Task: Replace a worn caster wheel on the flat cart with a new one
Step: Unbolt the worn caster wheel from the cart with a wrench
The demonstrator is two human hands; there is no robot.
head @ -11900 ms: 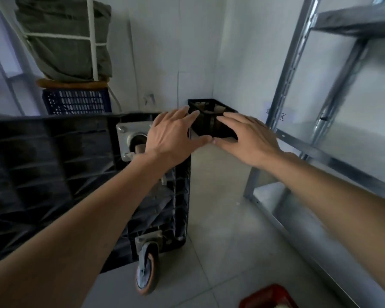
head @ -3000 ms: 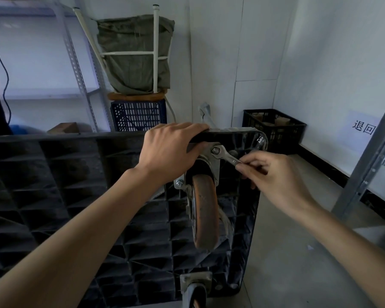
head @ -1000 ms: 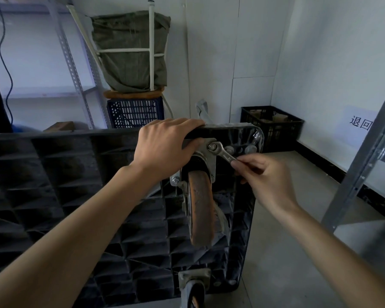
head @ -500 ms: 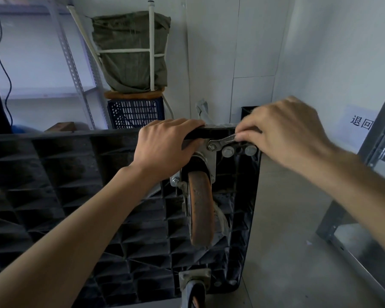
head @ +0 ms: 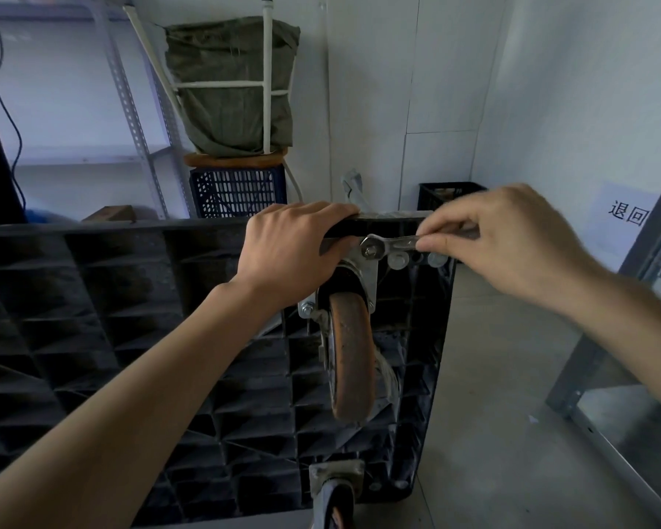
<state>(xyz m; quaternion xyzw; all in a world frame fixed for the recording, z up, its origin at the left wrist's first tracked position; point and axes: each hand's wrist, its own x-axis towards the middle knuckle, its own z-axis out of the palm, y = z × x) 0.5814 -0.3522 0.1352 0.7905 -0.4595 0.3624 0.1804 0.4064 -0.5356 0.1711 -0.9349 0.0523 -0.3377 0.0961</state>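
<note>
The black flat cart (head: 130, 337) stands on its side, ribbed underside facing me. A worn orange caster wheel (head: 350, 357) hangs from a metal mounting plate (head: 367, 276) near the cart's top right corner. My left hand (head: 291, 253) grips the cart's upper edge beside the plate. My right hand (head: 512, 238) pinches the handle of a small metal wrench (head: 388, 244), which lies nearly level with its head on a bolt at the plate's top. A second caster (head: 334, 494) shows at the bottom edge.
A black crate (head: 435, 196) sits in the far corner behind the cart. A blue crate (head: 237, 190) under a stool with a green bundle (head: 229, 82) stands against the back wall. Metal shelving (head: 626, 337) rises at the right. Bare concrete floor lies between cart and shelving.
Over the last second my right hand swung the wrench handle up from a downward slant to nearly level. My left hand has stayed on the cart's edge.
</note>
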